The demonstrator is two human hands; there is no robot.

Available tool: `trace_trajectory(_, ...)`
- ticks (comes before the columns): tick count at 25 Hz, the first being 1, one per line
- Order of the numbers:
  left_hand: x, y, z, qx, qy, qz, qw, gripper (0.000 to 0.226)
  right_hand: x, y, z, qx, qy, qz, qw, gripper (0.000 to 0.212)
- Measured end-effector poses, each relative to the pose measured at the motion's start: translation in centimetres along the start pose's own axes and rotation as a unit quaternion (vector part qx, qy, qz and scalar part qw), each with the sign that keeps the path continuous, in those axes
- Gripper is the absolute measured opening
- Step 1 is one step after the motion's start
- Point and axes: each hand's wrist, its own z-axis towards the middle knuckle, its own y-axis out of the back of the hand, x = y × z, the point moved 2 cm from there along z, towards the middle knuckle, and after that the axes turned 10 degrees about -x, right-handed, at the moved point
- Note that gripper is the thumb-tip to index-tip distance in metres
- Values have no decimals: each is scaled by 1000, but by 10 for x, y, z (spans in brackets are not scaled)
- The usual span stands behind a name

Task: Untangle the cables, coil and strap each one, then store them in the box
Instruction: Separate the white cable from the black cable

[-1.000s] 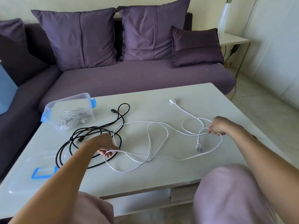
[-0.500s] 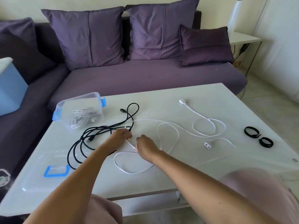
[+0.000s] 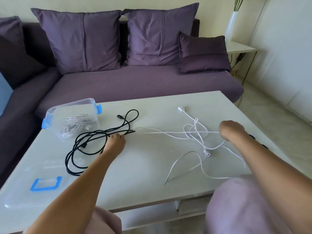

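Note:
A white cable (image 3: 185, 132) lies in loose loops on the right half of the white table (image 3: 148, 168), its plug (image 3: 207, 153) near the middle of the loops. My right hand (image 3: 231, 130) grips several of its strands and holds them stretched to the right, above the table. A black cable (image 3: 101, 131) lies in loose coils to the left. My left hand (image 3: 115, 142) rests on it with fingers curled round a strand by its right end. The two cables no longer overlap. A clear box (image 3: 72, 115) with blue clips stands at the back left, a coiled white cable (image 3: 74, 126) inside.
The box's clear lid (image 3: 45, 183) with a blue clip lies at the front left of the table. Black straps (image 3: 252, 136) show just behind my right forearm. A purple sofa with cushions runs behind the table. My knees are at the front edge.
My right hand left the middle of the table and swept right, dragging the white cable clear of the black one. My left hand stayed on the black cable.

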Motion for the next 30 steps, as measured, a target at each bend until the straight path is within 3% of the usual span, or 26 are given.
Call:
trace_trajectory(2,-5,-2,-1,5,0,-85,996,20,14,0,4,-46,-6,11,999,34)
trace_trajectory(4,-13,-4,-7,15,-15,-125,992,32,63,3,3,-137,81,113,981,33)
trace_trajectory(5,-17,-5,-8,22,-10,-143,989,38,94,5,-2,-145,130,202,960,30)
trace_trajectory(7,-20,-5,-10,46,-10,-165,985,42,157,4,-22,-71,204,332,918,17)
trace_trajectory(11,-12,2,-6,68,9,-215,974,42,245,-23,-64,63,301,338,889,22)
trace_trajectory(14,-8,2,-4,76,14,-220,973,42,254,-15,-76,126,337,400,843,17)
trace_trajectory(16,-8,1,4,49,41,-221,973,42,229,12,-70,96,347,448,818,23)
trace_trajectory(19,-7,3,16,-4,105,-231,967,41,151,63,-43,44,277,615,737,22)
trace_trajectory(22,2,5,23,-79,165,-226,957,36,52,95,4,-107,75,770,625,24)
trace_trajectory(23,6,6,24,-98,194,-242,946,37,21,93,23,-167,-9,778,606,27)
trace_trajectory(24,9,6,25,-105,212,-238,942,39,-6,85,39,-211,-88,762,606,28)
trace_trajectory(25,11,9,25,-101,218,-228,944,39,-27,74,52,-229,-150,726,630,28)
trace_trajectory(28,5,14,28,-28,142,-97,985,34,-39,40,82,-191,-199,514,812,30)
trace_trajectory(30,2,20,23,-7,97,-5,995,32,-9,32,81,-174,-178,401,882,36)
